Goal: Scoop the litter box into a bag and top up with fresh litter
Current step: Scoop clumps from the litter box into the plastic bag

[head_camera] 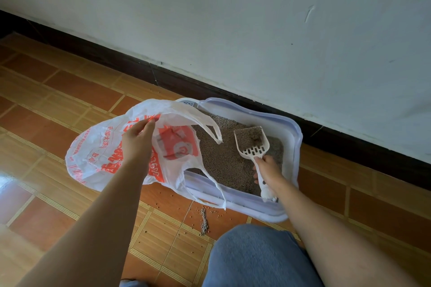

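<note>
A pale lilac litter box point(294, 137) filled with grey-brown litter point(224, 163) stands on the floor against the wall. My right hand point(268, 170) grips the handle of a white slotted scoop point(253, 144), which is raised over the litter and carries litter with a dark clump in it. My left hand point(138, 140) pinches the rim of a white plastic bag with red print point(98, 154), holding its mouth wide over the box's left end. The bag's handles dangle over the box.
Spilled litter grains point(204, 219) lie on the orange tiled floor point(58, 91) in front of the box. A dark skirting board point(349, 144) and white wall run behind it. My knee in blue denim point(254, 258) is at the bottom.
</note>
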Available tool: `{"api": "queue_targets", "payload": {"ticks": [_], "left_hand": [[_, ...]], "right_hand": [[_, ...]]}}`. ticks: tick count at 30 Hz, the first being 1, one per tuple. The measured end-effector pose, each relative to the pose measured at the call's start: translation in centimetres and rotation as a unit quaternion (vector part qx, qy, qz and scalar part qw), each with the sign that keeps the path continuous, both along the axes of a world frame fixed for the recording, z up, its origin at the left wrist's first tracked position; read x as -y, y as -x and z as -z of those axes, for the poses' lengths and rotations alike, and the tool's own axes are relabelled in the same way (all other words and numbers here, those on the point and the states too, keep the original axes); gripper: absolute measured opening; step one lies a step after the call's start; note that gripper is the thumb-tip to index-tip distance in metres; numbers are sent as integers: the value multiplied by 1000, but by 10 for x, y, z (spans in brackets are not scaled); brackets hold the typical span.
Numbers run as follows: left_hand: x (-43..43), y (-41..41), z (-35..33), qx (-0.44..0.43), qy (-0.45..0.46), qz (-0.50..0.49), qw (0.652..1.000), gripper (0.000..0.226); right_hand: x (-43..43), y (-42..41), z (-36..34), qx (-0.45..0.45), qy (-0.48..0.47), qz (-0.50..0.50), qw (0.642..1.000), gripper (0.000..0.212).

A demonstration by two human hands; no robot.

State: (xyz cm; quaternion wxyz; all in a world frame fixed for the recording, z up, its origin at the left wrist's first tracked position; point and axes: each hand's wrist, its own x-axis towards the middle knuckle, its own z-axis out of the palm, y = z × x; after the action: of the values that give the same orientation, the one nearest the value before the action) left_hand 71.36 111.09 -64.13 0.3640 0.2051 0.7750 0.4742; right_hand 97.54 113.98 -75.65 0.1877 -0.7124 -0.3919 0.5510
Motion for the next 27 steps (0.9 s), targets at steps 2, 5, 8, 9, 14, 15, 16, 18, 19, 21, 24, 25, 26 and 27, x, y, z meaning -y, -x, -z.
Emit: {"api": "queue_targets", "payload": {"ticks": [2, 5, 8, 9, 14, 15, 16, 18, 19, 21, 24, 25, 26, 27], "left_hand": [[0, 1, -1, 1, -4, -1, 1000, 32], [0, 2, -4, -3, -8, -1, 1000, 31], [3, 4, -6, -4, -5, -3, 1000, 30], [3, 5, -6, -4, -6, -3, 1000, 30], [9, 8, -9, -11, -4, -8, 1000, 30], [10, 9, -9, -11, -1, -11, 1000, 30], [12, 11, -10, -10, 2, -13, 1000, 31], [14, 13, -13, -9, 0, -13, 1000, 31], [15, 13, -15, -9, -4, -12, 1000, 30], [16, 15, -19, -9, -16, -12, 1000, 29], [19, 18, -24, -1, -15, -19, 1000, 30], [20, 19, -25, 1, -14, -20, 1000, 30], [21, 20, -26, 2, -13, -22, 1000, 31], [22, 20, -27, 2, -11, -23, 1000, 31]], "right_hand": [[1, 0, -4, -8, -3, -9, 1000, 13], [2, 0, -10, -21, -6, -12, 1000, 13], [3, 0, -17, -24, -5, -18, 1000, 13], [3, -1, -20, -23, -6, -24, 999, 15], [4, -2, -36, -13, -36, -74, 997, 18], [5, -2, -40, -16, -46, -82, 995, 18], [6, -2, -43, -20, -55, -88, 994, 18], [8, -1, -49, -31, -65, -91, 993, 16], [9, 0, -52, -36, -66, -90, 993, 16], [10, 1, -56, -39, -68, -90, 993, 16], [13, 2, -61, -35, -69, -90, 993, 18], [14, 3, -62, -35, -69, -90, 993, 19], [15, 3, -64, -35, -68, -91, 993, 19], [16, 4, -65, -34, -68, -92, 993, 19]]}}
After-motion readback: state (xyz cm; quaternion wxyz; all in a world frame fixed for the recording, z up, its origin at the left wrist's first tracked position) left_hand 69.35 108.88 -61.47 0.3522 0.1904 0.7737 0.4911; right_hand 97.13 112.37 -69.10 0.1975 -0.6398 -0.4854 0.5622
